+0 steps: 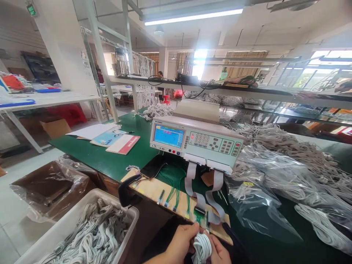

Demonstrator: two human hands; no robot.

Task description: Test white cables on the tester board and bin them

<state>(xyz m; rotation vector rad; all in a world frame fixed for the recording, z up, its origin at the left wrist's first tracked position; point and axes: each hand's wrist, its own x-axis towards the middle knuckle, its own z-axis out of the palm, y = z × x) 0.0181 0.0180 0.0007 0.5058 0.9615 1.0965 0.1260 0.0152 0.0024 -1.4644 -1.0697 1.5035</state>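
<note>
Both my hands are at the bottom edge, close together at the front of a wooden test board (154,189). My left hand (180,242) is closed, its fingers pinching up toward a green connector (198,216) on the board. My right hand (220,251) is curled round a coiled white cable (201,249) that sits between the two hands. Grey ribbon cables (217,200) run from the board up to a cable tester (196,141) with a lit blue screen (168,136) on the green bench (101,156).
Heaps of grey-white cables in clear plastic bags (277,172) fill the bench to the right. A white bin (90,234) of coiled cables stands at lower left beside a bag-lined cardboard box (46,187). Papers and booklets (110,138) lie left of the tester. An overhead shelf (247,91) spans behind it.
</note>
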